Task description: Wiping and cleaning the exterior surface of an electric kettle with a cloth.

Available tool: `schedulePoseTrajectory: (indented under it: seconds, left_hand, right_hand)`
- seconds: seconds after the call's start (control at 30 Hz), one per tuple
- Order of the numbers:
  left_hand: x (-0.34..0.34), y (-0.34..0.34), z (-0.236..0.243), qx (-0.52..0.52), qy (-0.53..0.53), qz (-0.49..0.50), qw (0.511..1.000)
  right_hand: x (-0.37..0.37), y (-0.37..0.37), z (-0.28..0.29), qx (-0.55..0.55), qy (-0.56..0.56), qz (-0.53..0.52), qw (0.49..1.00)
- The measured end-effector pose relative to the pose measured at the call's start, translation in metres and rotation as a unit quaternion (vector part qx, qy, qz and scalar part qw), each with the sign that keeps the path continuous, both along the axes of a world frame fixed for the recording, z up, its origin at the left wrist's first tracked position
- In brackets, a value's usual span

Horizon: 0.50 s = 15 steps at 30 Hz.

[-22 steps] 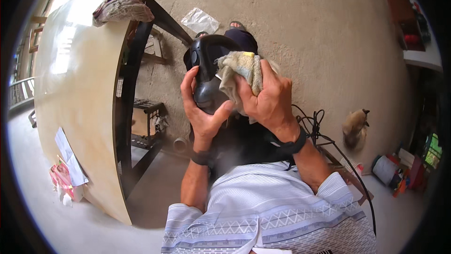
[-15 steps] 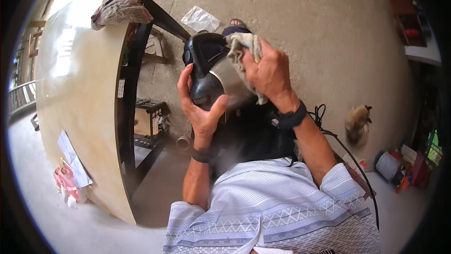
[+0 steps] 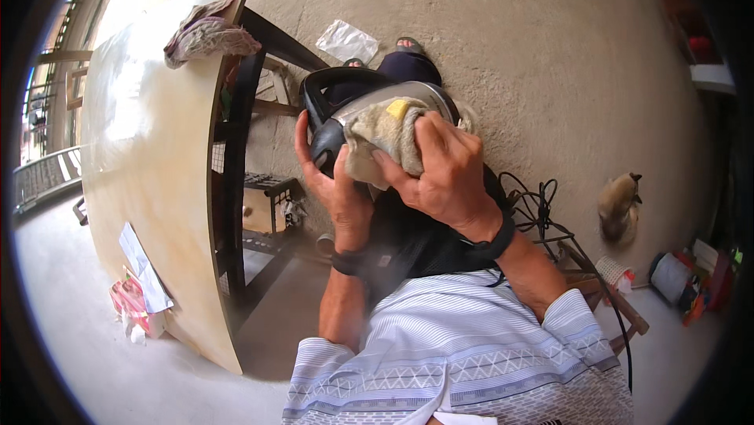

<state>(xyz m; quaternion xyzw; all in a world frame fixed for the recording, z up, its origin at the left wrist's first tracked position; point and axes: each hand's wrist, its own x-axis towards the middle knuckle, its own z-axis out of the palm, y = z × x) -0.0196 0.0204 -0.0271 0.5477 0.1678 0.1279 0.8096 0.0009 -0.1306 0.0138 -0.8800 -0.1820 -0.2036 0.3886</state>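
I have a shiny kettle (image 3: 416, 92) up in front of me, over my legs. It is to the right of the tabletop (image 3: 149, 181), not on it. My left grip (image 3: 339, 193) is curled around the kettle's black end, with my thumb close to the edge of the cloth. My right grip (image 3: 448, 174) is bunched around that pale, rough cloth (image 3: 385, 146) and holds it against the silver side of the kettle.

I think I am in the middle of wiping. The cloth is right on the metal, so the wiping does not look finished to me. The bit of silver that peeks out above the cloth looks bright, so maybe that part is done, but I can't be sure. I can't tell about the metal under the cloth, because it is hidden. The bottom is hidden too. The black end has my fingers on it, so I can't say if it has had a rub. Another rag (image 3: 208, 38) lies on the corner of the tabletop, and neither grip touches it.
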Motion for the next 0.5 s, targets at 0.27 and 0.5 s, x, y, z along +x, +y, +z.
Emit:
schedulePoseTrajectory:
  seconds: [0.27,0.5]
  left_hand:
    - [0.009,-0.001,0.006,-0.021,0.023,0.026,0.999]
    - [0.009,0.008,0.001,0.016,0.024,0.019,0.999]
  right_hand:
    - [0.067,-0.007,-0.027,-0.007,0.09,-0.104,0.991]
    - [0.07,-0.008,-0.026,0.0,0.08,-0.091,0.993]
